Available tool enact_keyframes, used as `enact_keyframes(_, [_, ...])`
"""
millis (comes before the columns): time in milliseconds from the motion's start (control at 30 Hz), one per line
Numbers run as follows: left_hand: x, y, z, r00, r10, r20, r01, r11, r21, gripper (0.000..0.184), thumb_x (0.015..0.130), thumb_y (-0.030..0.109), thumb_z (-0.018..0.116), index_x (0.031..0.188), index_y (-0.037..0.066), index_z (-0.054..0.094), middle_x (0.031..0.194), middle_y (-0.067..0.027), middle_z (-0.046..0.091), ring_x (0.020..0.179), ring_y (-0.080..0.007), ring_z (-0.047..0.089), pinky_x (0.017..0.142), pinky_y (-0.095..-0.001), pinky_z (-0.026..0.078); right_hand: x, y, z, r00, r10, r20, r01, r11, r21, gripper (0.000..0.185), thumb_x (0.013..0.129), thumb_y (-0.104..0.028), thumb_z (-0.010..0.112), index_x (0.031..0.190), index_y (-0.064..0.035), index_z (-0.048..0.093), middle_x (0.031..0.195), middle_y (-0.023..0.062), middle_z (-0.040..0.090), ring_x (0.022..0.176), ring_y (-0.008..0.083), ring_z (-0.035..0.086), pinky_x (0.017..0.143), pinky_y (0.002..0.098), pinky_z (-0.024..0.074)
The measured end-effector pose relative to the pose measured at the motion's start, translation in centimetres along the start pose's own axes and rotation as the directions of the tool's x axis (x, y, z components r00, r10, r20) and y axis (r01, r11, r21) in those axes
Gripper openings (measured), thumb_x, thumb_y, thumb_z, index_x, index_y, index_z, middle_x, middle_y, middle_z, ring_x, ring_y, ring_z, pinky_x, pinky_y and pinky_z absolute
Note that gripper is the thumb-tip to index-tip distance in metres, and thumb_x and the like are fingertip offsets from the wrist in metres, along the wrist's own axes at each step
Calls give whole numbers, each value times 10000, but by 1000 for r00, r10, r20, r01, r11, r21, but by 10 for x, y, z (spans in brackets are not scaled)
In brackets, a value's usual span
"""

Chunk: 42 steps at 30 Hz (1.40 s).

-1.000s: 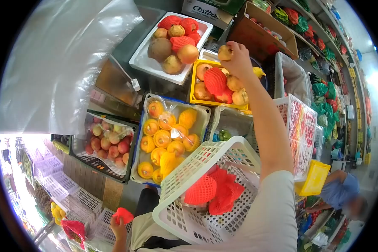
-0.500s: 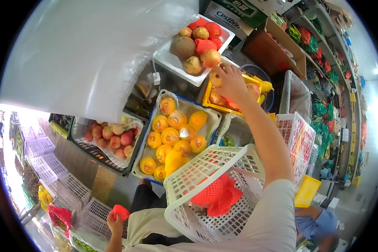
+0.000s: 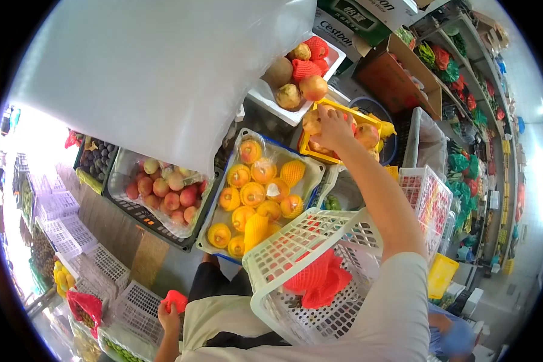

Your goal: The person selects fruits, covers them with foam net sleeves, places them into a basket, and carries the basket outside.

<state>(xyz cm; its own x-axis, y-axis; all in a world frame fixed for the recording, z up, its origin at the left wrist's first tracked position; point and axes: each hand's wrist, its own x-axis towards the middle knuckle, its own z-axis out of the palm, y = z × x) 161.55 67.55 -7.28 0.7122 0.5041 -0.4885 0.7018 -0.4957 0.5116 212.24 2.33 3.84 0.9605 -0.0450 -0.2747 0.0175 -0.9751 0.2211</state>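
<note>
My right hand [image 3: 336, 128] reaches into a yellow crate [image 3: 323, 158], its fingers and thumb curved round a pale yellow-pink pomegranate [image 3: 312, 122]. Other pomegranates [image 3: 367, 135] lie beside it, and my hand covers part of the crate. Low on the left, my left hand [image 3: 169, 318] is closed on a red foam net sleeve [image 3: 175, 299]. A white plastic basket [image 3: 308, 244] tilts against my right arm, with red foam netting [image 3: 323, 280] inside.
A tray of fruit in yellow foam nets [image 3: 252, 194] and a crate of reddish fruit [image 3: 172, 200] stand in front. A white foam box [image 3: 273, 107] holds more fruit. Translucent plastic sheeting [image 3: 157, 78] hangs at upper left. Another person [image 3: 449, 332] is at lower right.
The view has shifted, so the fruit trays appear farther right. My right hand has moved slightly down over the pomegranates in the yellow crate. My left hand still holds the red sleeve.
</note>
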Motion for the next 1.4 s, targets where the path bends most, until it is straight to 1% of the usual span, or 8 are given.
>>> enact_keyframes(267, [30, 18, -7, 986, -118, 120, 141, 970, -199, 249, 942, 174, 702, 1083, -31, 691, 967, -130, 685, 882, -208, 644, 806, -352, 524, -10, -9, -16, 993, 62, -96, -56, 996, 64, 860, 879, -441, 733, 1580, -135, 341, 1421, 135, 583, 1404, 300, 486, 1190, 638, 255])
enact_keyframes(533, [92, 17, 6, 978, 182, 100, -183, 983, 2, 274, 923, 180, 696, 1136, 8, 689, 1074, -165, 652, 985, -309, 644, 893, -407, 516, -225, -69, -149, 872, 87, -481, 235, 789, 568, 495, 925, -317, 742, 1316, -35, 629, 1278, 188, 674, 1188, 380, 632, 994, 440, 496])
enact_keyframes(733, [181, 42, 18, 929, 344, 139, -362, 922, 138, 323, 881, 215, 702, 1136, 18, 688, 1202, -226, 583, 1138, -422, 585, 978, -487, 496, -447, -162, -134, 964, 255, 76, -213, 565, 797, 536, 904, -276, 796, 1340, -16, 624, 1211, 193, 694, 1135, 343, 673, 991, 419, 518])
enact_keyframes(867, [236, 63, 22, 890, 425, 168, -456, 846, 275, 372, 890, 265, 697, 1147, -4, 697, 1228, -253, 592, 1173, -453, 567, 1018, -514, 478, -511, -231, -113, 920, 371, 128, -342, 599, 724, 590, 900, -373, 774, 1347, -22, 614, 1234, 198, 675, 1131, 378, 642, 981, 444, 501])
enact_keyframes(1033, [273, 106, 46, 836, 474, 278, -536, 815, 220, 387, 906, 297, 683, 1120, -26, 705, 1212, -310, 612, 1212, -474, 546, 1046, -530, 450, -527, -255, -81, 817, 554, -157, -402, 745, 533, 528, 853, -282, 824, 1298, -69, 636, 1066, 160, 699, 965, 362, 663, 853, 455, 510])
enact_keyframes(1133, [274, 120, 62, 736, 644, 210, -677, 702, 221, 374, 874, 296, 750, 1077, -18, 721, 1019, -233, 708, 959, -383, 680, 886, -477, 554, -527, -252, -60, 792, 573, -212, -387, 740, 550, 370, 869, -218, 781, 1183, -60, 664, 977, 145, 700, 905, 358, 660, 794, 466, 499])
enact_keyframes(1200, [246, 137, 55, 864, 179, 470, -160, 984, -80, 320, 914, 265, 747, 1041, -26, 711, 826, -130, 700, 649, -242, 676, 629, -383, 578, -527, -250, -57, 802, 571, -177, -400, 733, 550, 324, 879, -192, 749, 1161, -56, 665, 977, 143, 702, 903, 359, 659, 801, 465, 494])
enact_keyframes(1400, [187, 108, 11, 849, 171, 501, -106, 982, -156, 213, 972, 194, 698, 1014, -15, 696, 767, -85, 681, 564, -154, 637, 493, -297, 513, -523, -244, -51, 800, 500, -332, -299, 812, 501, 231, 852, -173, 757, 1028, -50, 673, 844, 115, 679, 772, 342, 654, 715, 450, 494])
